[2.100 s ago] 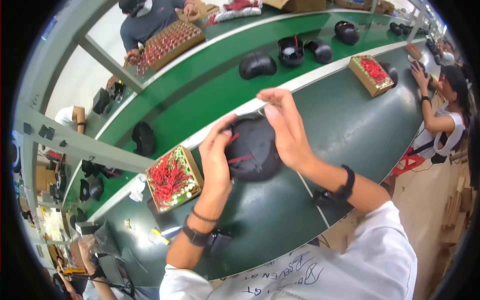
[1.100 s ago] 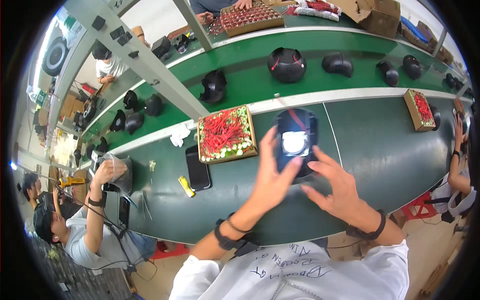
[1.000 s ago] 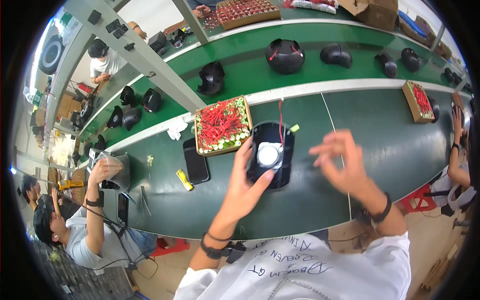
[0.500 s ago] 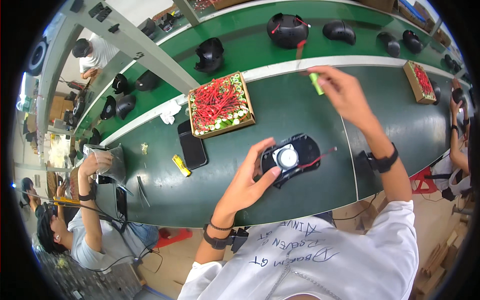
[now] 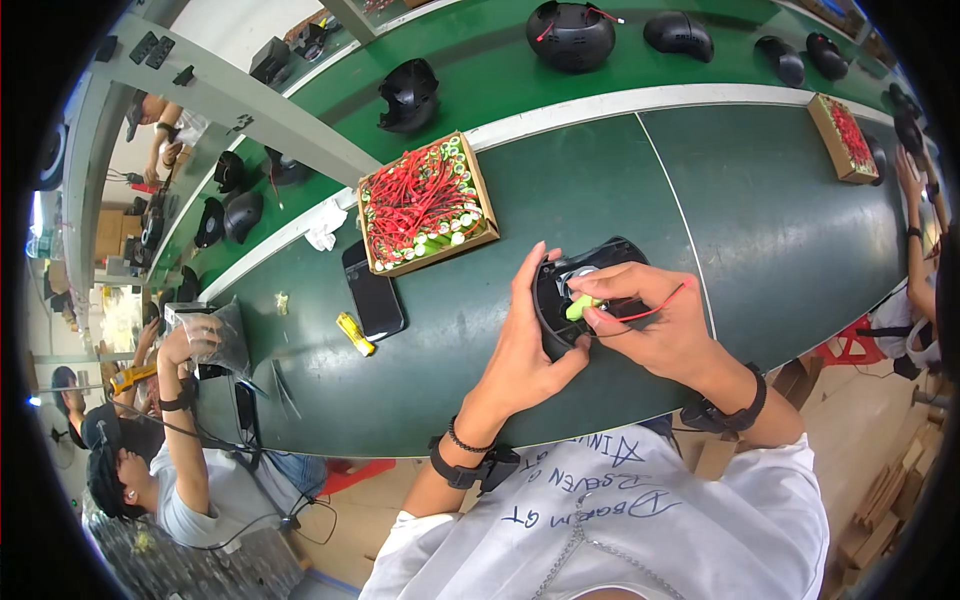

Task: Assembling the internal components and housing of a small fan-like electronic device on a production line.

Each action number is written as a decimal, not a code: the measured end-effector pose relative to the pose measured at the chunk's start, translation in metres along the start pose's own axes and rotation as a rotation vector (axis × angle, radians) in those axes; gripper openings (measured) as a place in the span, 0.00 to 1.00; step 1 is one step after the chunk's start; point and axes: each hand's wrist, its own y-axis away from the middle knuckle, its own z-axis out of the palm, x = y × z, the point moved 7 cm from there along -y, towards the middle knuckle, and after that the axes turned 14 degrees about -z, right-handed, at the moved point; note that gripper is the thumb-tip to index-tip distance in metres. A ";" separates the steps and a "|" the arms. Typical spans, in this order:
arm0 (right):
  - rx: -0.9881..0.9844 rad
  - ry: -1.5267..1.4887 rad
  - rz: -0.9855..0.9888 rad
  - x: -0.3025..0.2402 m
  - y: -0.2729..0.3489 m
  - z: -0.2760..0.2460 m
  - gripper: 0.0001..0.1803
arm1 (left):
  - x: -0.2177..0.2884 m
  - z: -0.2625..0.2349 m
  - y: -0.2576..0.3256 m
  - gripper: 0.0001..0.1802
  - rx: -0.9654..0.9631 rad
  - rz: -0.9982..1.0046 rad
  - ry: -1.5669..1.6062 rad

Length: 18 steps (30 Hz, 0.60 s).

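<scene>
Green worktop [image 5: 440, 350] beneath, left hand's grip [image 5: 530, 350] clasps a black shell [image 5: 552, 312], right hand's grip [image 5: 665, 322] a green cylinder [image 5: 577, 308].

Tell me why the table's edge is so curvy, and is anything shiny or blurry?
Head view: the fisheye lens bends the worktable, and the picture's corners go black; head view: pale glare lies on its left part; head view: the left hand and right hand look fairly clear.
</scene>
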 end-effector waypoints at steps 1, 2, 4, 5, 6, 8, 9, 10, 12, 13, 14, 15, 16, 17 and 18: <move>-0.023 0.079 -0.075 -0.003 -0.001 0.001 0.15 | 0.003 0.000 0.000 0.62 -0.015 -0.030 0.017; -0.025 0.076 -0.075 -0.002 0.000 0.002 0.15 | 0.002 0.000 0.000 0.62 -0.012 -0.033 0.016; -0.134 0.273 -0.189 -0.010 0.003 0.009 0.16 | 0.000 0.002 -0.001 0.63 -0.037 -0.006 -0.074; -0.134 0.270 -0.191 -0.005 0.008 0.010 0.19 | 0.001 0.001 -0.003 0.63 -0.030 0.016 -0.104; -0.135 0.272 -0.190 -0.004 0.007 0.008 0.19 | 0.000 0.001 -0.003 0.63 -0.031 0.016 -0.102; -0.188 0.397 -0.344 -0.012 0.005 0.008 0.23 | -0.002 0.002 -0.005 0.63 -0.054 0.003 -0.031; -0.188 0.403 -0.345 -0.011 0.008 0.007 0.23 | 0.000 0.001 -0.005 0.63 -0.057 0.008 -0.029; -0.230 0.453 -0.336 -0.009 0.015 0.009 0.24 | 0.005 0.001 -0.005 0.63 -0.076 0.033 -0.083; -0.268 0.521 -0.334 -0.018 0.019 0.011 0.25 | 0.012 -0.001 -0.005 0.63 -0.101 0.080 -0.137; -0.283 0.568 -0.303 -0.022 0.017 0.011 0.26 | 0.008 -0.002 -0.007 0.62 -0.102 0.059 -0.117; -0.297 0.617 -0.273 -0.026 0.016 0.010 0.28 | 0.006 -0.004 -0.008 0.62 -0.105 0.040 -0.098; -0.310 0.585 -0.273 -0.018 0.022 0.012 0.32 | 0.008 -0.006 -0.007 0.62 -0.113 0.019 -0.085; -0.305 0.605 -0.293 -0.022 0.022 0.011 0.33 | 0.010 -0.005 -0.005 0.61 -0.099 0.052 -0.128; -0.331 0.627 -0.272 -0.023 0.016 0.008 0.34 | 0.009 -0.006 -0.010 0.61 -0.098 0.027 -0.096; -0.359 0.634 -0.245 -0.025 0.013 0.008 0.35 | 0.006 -0.007 -0.010 0.61 -0.095 -0.013 -0.068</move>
